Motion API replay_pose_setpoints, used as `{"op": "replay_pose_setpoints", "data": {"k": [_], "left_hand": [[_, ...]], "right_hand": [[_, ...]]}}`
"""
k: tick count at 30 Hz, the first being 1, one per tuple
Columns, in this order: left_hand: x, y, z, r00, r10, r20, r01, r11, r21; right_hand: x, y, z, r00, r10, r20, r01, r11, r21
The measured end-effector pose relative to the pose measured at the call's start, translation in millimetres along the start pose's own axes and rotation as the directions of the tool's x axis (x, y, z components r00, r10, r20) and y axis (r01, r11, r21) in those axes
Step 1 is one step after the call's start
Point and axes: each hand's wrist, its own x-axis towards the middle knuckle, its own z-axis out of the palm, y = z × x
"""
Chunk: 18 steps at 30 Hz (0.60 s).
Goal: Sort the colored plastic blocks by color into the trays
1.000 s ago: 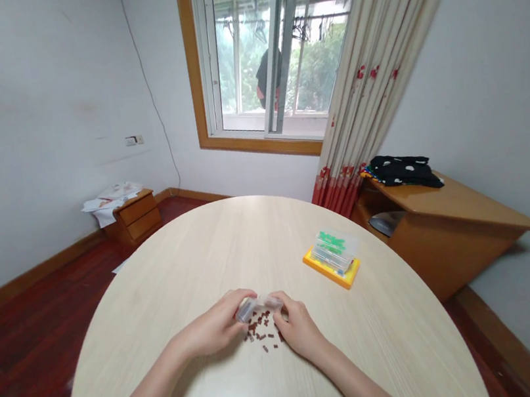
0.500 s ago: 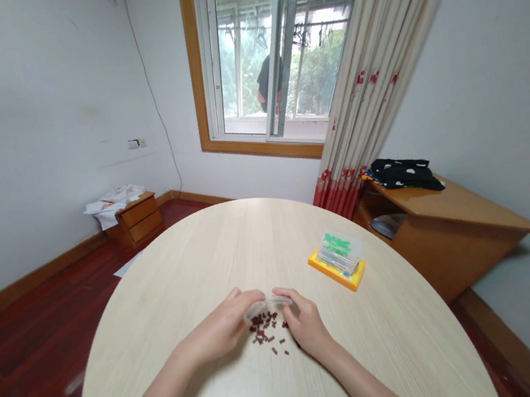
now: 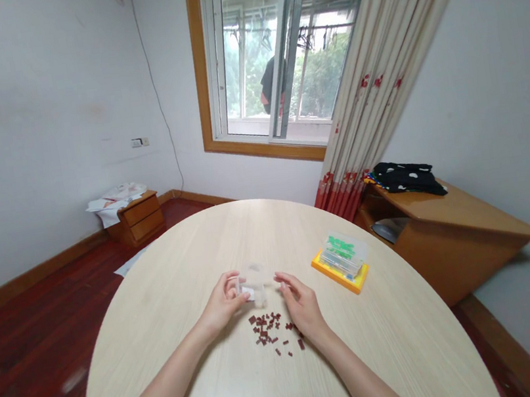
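Note:
A small clear plastic box [image 3: 256,284] is tilted above the table, gripped between the thumb and fingers of my left hand [image 3: 224,301]. Just right of the box is my right hand [image 3: 303,302], its fingers curved but apart, with nothing visible in it. Below and between both hands lies a loose pile of small dark brown building bricks [image 3: 264,328]. Several strays lie at the pile's near and right edges, one of them a larger brown brick [image 3: 301,344] close to my right wrist.
On the round pale wooden table [image 3: 175,265], to the right, a yellow tray [image 3: 344,277] bears a clear case [image 3: 343,254] with green pieces. Beyond the table are a wooden desk [image 3: 477,220] with black cloth [image 3: 408,177], a small drawer cabinet [image 3: 143,217] and a curtain [image 3: 356,112].
My left hand has lifted the plastic box up and away from the pile, turning it. My right hand has come off the box and moved slightly right. More of the bricks now show.

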Motion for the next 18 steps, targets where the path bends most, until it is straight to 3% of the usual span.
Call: {"op": "replay_pose_setpoints", "data": {"k": [7,12,15,18], "left_hand": [[8,0,-16.8,0.984,-0.054,-0.169,0.059,0.998,0.025],[11,-6,-20.7,0.984,-0.029,-0.174,0.043,0.996,0.080],[16,-11,-24.6,0.985,0.042,-0.168,-0.009,0.981,0.192],[21,-14,-30.8,0.973,0.154,-0.170,-0.076,0.914,0.398]], "right_hand": [[-2,13,-15,0.999,0.020,-0.042,-0.023,0.997,-0.074],[-1,20,-23,0.995,0.009,-0.102,-0.021,0.993,-0.114],[1,16,-31,0.986,-0.087,-0.142,0.055,0.975,-0.215],[12,10,-54,0.949,-0.254,-0.186,0.166,0.906,-0.390]]}}
